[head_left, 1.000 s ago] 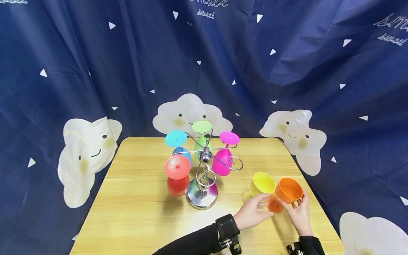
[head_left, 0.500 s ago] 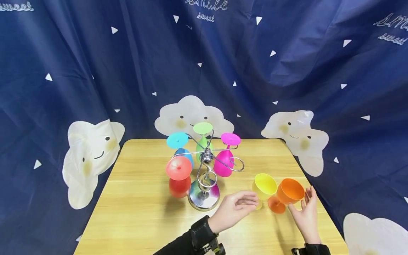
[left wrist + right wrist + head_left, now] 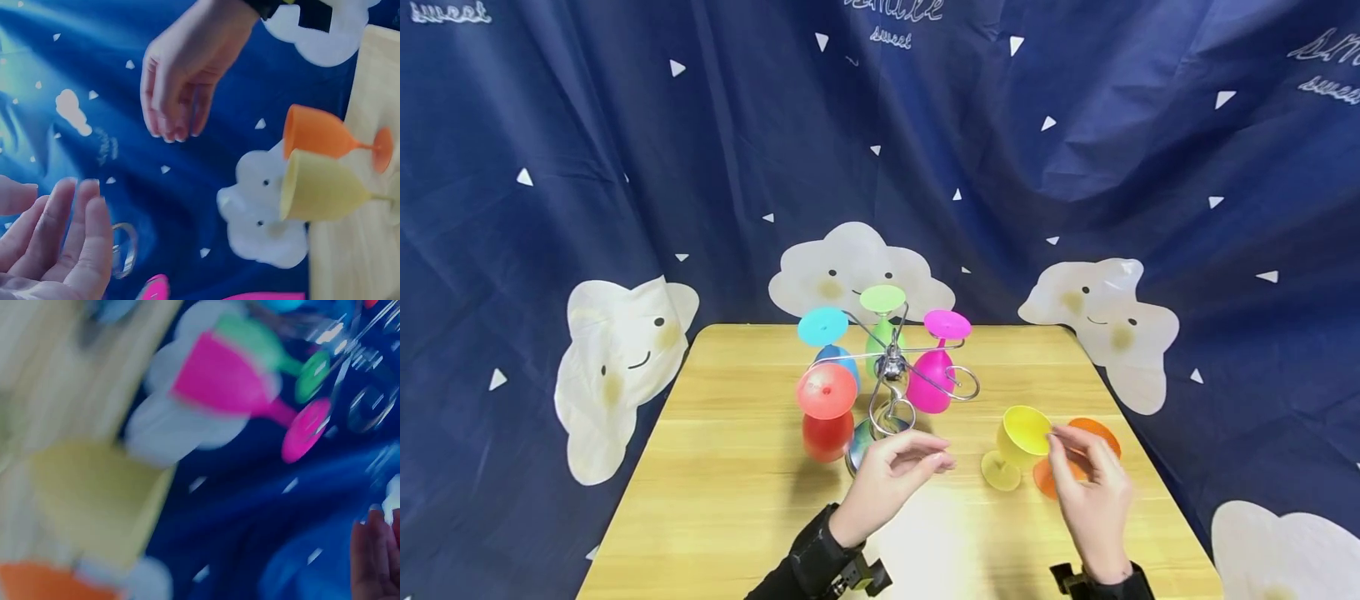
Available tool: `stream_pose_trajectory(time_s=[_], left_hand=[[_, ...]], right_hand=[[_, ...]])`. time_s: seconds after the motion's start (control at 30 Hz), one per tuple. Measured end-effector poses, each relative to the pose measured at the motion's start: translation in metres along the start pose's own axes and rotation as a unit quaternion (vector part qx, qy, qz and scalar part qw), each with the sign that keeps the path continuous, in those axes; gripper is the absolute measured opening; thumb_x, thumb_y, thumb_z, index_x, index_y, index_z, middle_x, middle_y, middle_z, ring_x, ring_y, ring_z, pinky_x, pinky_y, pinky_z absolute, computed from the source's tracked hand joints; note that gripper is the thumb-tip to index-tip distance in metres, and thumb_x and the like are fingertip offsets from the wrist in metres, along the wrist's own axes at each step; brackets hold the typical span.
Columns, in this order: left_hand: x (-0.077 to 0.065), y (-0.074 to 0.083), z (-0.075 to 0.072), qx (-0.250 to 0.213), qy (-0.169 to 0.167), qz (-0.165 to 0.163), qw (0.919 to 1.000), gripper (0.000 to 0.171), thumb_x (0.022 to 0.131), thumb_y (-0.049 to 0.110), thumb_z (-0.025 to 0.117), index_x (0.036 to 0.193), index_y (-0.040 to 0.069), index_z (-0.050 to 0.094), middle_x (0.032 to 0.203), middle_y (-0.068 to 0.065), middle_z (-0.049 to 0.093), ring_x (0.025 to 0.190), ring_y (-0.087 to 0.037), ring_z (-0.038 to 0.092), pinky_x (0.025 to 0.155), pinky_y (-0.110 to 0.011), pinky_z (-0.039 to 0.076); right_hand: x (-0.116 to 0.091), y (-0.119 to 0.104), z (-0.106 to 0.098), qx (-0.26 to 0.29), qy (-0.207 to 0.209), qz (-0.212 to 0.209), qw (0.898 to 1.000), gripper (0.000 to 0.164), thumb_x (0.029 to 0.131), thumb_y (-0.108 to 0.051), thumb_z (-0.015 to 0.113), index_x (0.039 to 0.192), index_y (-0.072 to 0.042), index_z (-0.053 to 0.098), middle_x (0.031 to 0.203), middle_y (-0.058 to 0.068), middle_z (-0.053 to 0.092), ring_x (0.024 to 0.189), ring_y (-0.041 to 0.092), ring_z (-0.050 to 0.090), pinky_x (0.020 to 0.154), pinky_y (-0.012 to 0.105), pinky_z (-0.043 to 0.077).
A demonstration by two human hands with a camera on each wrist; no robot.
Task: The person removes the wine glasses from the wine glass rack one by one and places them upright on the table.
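My left hand (image 3: pixel 891 479) hangs in front of the chrome rack (image 3: pixel 892 367), overlapping its round base, with fingers loosely bent around nothing. The right hand (image 3: pixel 1093 500) is raised at the right, covering part of the orange goblet (image 3: pixel 1097 430) in the head view. Its fingertips overlap the rim of the yellow goblet (image 3: pixel 1018 442) there. In the left wrist view the right hand (image 3: pixel 187 69) is apart from the orange goblet (image 3: pixel 319 134) and the yellow goblet (image 3: pixel 328 186), holding nothing. Both goblets stand upright, side by side on the table.
Upside down on the rack hang a red goblet (image 3: pixel 827 437), a blue goblet (image 3: pixel 823 327), a green goblet (image 3: pixel 883 298) and a pink goblet (image 3: pixel 932 381). Curled wire arms (image 3: pixel 962 383) stick out toward the front and right. A blue curtain (image 3: pixel 865 167) rises behind the wooden table (image 3: pixel 722 500).
My right hand has let go of the orange goblet, risen off it and shifted left. The left hand has left the goblets and moved left to the front of the rack.
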State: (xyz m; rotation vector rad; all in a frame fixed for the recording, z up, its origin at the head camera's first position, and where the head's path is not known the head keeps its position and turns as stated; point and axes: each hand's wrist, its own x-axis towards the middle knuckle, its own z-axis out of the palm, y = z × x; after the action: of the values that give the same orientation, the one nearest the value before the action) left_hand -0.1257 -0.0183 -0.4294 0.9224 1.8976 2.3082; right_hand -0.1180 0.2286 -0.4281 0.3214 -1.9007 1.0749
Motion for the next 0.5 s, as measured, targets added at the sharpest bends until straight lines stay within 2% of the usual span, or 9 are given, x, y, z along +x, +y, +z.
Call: stream_pose_trajectory(time_s=[0.07, 0.13, 0.23, 0.37, 0.47, 0.5], left_hand=[[-0.004, 0.007, -0.006, -0.009, 0.005, 0.001, 0.9999, 0.021, 0.094, 0.002, 0.060, 0.111, -0.009, 0.062, 0.099, -0.029, 0.066, 0.089, -0.030, 0.070, 0.076, -0.040, 0.059], [-0.007, 0.013, -0.011, -0.012, 0.009, 0.010, 0.9998, 0.019, 0.093, 0.000, 0.060, 0.110, -0.009, 0.063, 0.096, -0.029, 0.067, 0.084, -0.029, 0.070, 0.070, -0.042, 0.059], [-0.010, 0.023, -0.018, -0.003, 0.024, 0.031, 0.9992, 0.017, 0.092, -0.002, 0.060, 0.108, -0.008, 0.064, 0.092, -0.026, 0.068, 0.080, -0.023, 0.070, 0.068, -0.042, 0.059], [-0.013, 0.036, -0.033, 0.039, 0.063, 0.073, 0.9945, 0.017, 0.091, -0.006, 0.061, 0.107, -0.008, 0.065, 0.089, -0.024, 0.068, 0.079, -0.020, 0.070, 0.069, -0.037, 0.059], [-0.015, 0.046, -0.045, 0.063, 0.096, 0.109, 0.9874, 0.016, 0.090, -0.011, 0.059, 0.105, -0.013, 0.063, 0.088, -0.024, 0.068, 0.077, -0.020, 0.069, 0.068, -0.034, 0.059], [-0.016, 0.049, -0.050, 0.062, 0.109, 0.112, 0.9858, 0.015, 0.089, -0.012, 0.058, 0.104, -0.014, 0.062, 0.087, -0.023, 0.068, 0.075, -0.020, 0.069, 0.066, -0.033, 0.059]], right_hand=[[0.002, -0.018, 0.014, 0.023, -0.023, -0.039, 0.999, 0.026, 0.068, 0.024, 0.068, 0.090, 0.011, 0.068, 0.082, 0.022, 0.066, 0.079, 0.003, 0.064, 0.073, 0.010, 0.052], [0.000, -0.026, 0.029, 0.046, -0.052, -0.078, 0.995, 0.022, 0.070, 0.017, 0.071, 0.090, 0.007, 0.070, 0.082, 0.017, 0.068, 0.075, 0.007, 0.065, 0.072, 0.011, 0.053], [-0.004, -0.035, 0.055, 0.072, -0.104, -0.115, 0.985, 0.018, 0.081, 0.000, 0.074, 0.098, 0.001, 0.071, 0.087, 0.011, 0.069, 0.075, 0.015, 0.067, 0.073, 0.015, 0.054], [-0.005, -0.047, 0.083, 0.088, -0.173, -0.131, 0.972, 0.031, 0.091, -0.018, 0.069, 0.117, -0.002, 0.066, 0.104, 0.010, 0.067, 0.086, 0.019, 0.068, 0.080, 0.020, 0.055], [-0.005, -0.052, 0.094, 0.076, -0.208, -0.128, 0.967, 0.040, 0.089, -0.017, 0.071, 0.126, -0.004, 0.062, 0.116, 0.010, 0.063, 0.093, 0.019, 0.065, 0.085, 0.020, 0.053], [-0.005, -0.053, 0.095, 0.067, -0.217, -0.126, 0.966, 0.042, 0.088, -0.017, 0.072, 0.127, -0.006, 0.061, 0.118, 0.010, 0.062, 0.095, 0.018, 0.064, 0.087, 0.019, 0.052]])
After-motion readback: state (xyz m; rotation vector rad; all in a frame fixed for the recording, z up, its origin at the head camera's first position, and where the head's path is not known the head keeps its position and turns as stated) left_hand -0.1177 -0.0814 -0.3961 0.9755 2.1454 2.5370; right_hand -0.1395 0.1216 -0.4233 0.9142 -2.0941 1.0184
